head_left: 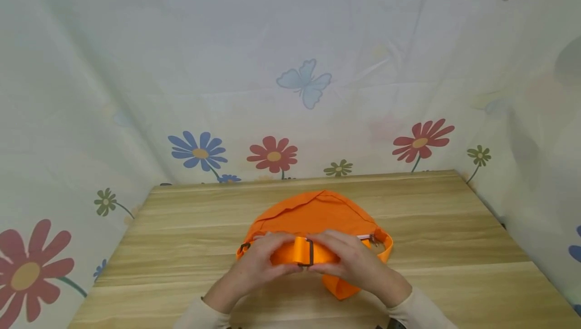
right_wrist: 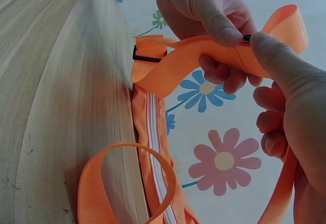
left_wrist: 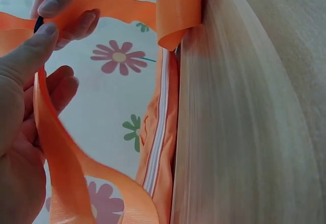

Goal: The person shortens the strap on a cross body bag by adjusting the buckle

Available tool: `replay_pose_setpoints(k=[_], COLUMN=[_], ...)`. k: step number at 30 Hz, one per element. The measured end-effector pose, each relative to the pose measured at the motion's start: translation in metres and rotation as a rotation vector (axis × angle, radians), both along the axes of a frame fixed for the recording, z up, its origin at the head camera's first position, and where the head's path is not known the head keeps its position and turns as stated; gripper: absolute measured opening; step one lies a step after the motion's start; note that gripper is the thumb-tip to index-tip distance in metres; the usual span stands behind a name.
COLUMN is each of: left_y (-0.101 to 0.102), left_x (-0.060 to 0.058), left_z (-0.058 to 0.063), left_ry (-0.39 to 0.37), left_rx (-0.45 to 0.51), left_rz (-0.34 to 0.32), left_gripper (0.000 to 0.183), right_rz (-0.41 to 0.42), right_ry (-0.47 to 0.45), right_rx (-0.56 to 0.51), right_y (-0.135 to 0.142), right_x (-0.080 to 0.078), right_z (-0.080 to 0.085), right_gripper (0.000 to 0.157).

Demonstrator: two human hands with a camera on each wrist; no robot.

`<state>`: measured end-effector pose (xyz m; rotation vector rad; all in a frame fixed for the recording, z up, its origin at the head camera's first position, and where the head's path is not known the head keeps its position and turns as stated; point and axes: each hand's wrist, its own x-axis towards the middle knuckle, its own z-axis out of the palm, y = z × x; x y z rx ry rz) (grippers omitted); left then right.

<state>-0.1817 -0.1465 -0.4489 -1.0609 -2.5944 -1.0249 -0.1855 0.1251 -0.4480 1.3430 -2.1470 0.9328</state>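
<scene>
An orange waist bag [head_left: 317,213] lies on the table, its pale zipper [right_wrist: 153,117] facing my hands. In front of it my left hand [head_left: 263,258] and right hand [head_left: 354,261] pinch the bag's orange strap [head_left: 301,250] from either side. Between them sits a black slider buckle [head_left: 311,252] on the strap. In the left wrist view both thumbs meet at this buckle [left_wrist: 38,24], fingers curled behind the webbing. A loop of strap [head_left: 340,286] hangs below the right hand. A second black buckle [right_wrist: 147,56] shows at the bag's left end.
The wood-grain table [head_left: 190,223] carries the bag near its middle. Behind it and along both sides hangs a pale cloth [head_left: 227,66] printed with flowers and butterflies. A strap loop [head_left: 388,248] sticks out at the bag's right end.
</scene>
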Motion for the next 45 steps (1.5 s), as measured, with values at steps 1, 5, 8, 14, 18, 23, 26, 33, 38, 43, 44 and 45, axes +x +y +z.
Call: replay_pose_setpoints(k=[1, 5, 8, 14, 18, 23, 26, 33, 38, 43, 44, 45], left_y=[-0.001, -0.004, -0.005, -0.011, -0.016, -0.022, -0.026, -0.035, -0.042, -0.051, -0.053, -0.054], left_x=[0.0, 0.0, -0.001, 0.001, 0.001, -0.001, -0.003, -0.001, 0.001, 0.0, 0.0, -0.001], left_z=[0.0, 0.0, 0.0, 0.002, 0.003, 0.004, 0.004, 0.001, 0.001, 0.0, 0.0, 0.0], left_ry=[0.0, 0.023, 0.042, 0.055, 0.054, 0.066, 0.097, 0.082, 0.06, 0.024, 0.015, 0.008], left_rx=[-0.004, -0.004, -0.008, -0.041, -0.054, -0.065, -0.07, -0.1, -0.138, -0.168, -0.173, -0.18], left_rz=[0.003, -0.005, -0.002, 0.04, 0.06, 0.055, 0.045, 0.061, 0.105, 0.146, 0.152, 0.159], left_gripper=[0.054, 0.054, 0.052, 0.049, 0.05, 0.054, 0.055, 0.053, 0.05, 0.051, 0.051, 0.051], right_rz=[-0.002, 0.009, 0.008, -0.006, -0.01, -0.027, -0.037, -0.049, -0.055, -0.042, -0.038, -0.036], right_ry=[-0.006, -0.005, -0.005, 0.006, 0.025, 0.012, -0.014, -0.07, -0.051, -0.017, -0.017, -0.017], right_rx=[0.004, 0.004, 0.0, -0.016, -0.023, -0.014, 0.002, 0.03, 0.03, 0.02, 0.019, 0.019], right_y=[0.0, 0.0, 0.001, 0.003, 0.005, 0.006, 0.008, 0.01, 0.011, 0.014, 0.015, 0.016], right_x=[0.0, -0.002, -0.002, -0.003, -0.003, -0.004, -0.004, -0.001, 0.0, -0.001, -0.001, -0.002], right_z=[0.0, -0.001, -0.001, -0.002, -0.001, 0.001, 0.002, 0.002, 0.002, 0.002, 0.002, 0.002], right_gripper=[0.053, 0.056, 0.059, 0.057, 0.053, 0.055, 0.052, 0.054, 0.055, 0.05, 0.05, 0.05])
